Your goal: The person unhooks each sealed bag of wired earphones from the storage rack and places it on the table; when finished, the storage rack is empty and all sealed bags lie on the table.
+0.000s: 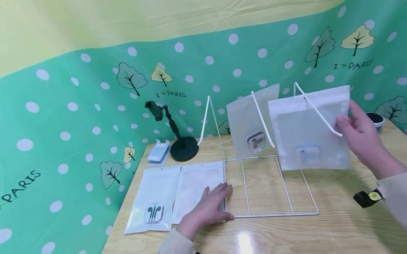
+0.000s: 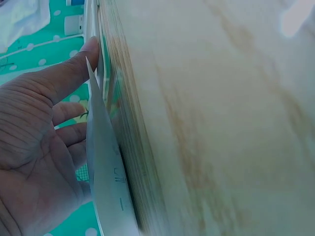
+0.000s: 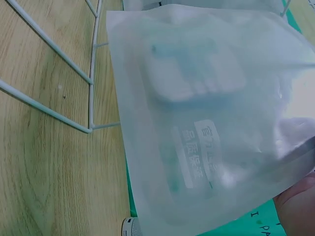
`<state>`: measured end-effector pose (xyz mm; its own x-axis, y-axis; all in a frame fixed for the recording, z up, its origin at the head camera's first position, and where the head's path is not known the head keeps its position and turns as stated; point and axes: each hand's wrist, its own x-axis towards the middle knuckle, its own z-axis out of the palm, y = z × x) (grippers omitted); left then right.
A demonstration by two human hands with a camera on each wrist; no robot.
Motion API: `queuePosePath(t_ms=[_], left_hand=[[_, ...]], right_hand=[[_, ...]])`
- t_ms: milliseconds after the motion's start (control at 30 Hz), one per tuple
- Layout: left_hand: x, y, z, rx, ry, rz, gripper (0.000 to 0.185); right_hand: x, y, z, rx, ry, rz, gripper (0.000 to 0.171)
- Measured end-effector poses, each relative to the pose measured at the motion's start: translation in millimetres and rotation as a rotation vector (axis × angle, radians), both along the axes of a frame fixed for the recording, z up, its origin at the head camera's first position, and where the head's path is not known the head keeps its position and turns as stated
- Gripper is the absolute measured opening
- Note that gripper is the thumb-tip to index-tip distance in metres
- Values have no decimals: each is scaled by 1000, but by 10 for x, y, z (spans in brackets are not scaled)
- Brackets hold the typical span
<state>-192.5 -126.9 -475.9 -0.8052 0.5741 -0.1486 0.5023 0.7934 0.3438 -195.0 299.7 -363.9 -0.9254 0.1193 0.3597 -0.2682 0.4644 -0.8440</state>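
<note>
One pouch (image 1: 301, 128) — case (image 1: 308, 155) inside, seemingly

Green-and-yellow dotted cloth backdrop (image 1: 194, 48), wood-grain table (image 1: 284, 241); white glare (image 1: 246, 250)

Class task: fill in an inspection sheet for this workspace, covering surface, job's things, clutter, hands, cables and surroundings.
Surface: wood-grain table, with a bright reflection near its front.
Job's things: white wire rack; middle pouch hanging on it; right pouch at its right side; two flat pouches lying to its left.
Clutter: black stand, pale blue holder, small pot.
Hands: right hand pinches the right pouch's edge; left hand lies at the rack's left edge.
Cables: nothing seen.
Surroundings: dotted green-and-yellow backdrop.
</note>
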Motion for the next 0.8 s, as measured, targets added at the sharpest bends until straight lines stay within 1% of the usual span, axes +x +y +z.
queuePosePath(t_ms=[133, 300, 433, 600, 767, 800], left_hand=[[-4, -9, 0, 0, 2, -7, 88], [-13, -7, 10, -11, -5, -6, 88], [-16, -5, 20, -13, -2, -2, 88], [-15, -8, 17, -8, -3, -1, 88], [-11, -20, -5, 6, 0, -5, 88], [-10, -23, -8, 6, -2, -4, 88]], right_hand=[[71, 7, -4, 24, 26, 12, 53], [156, 25, -15, 15, 42, 27, 54], [223, 33, -16, -12, 32, 41, 55], [319, 63, -16, -91, 33, 81, 56], [415, 104, -30, -109, 53, 93, 55], [430, 108, -32, -95, 52, 84, 55]])
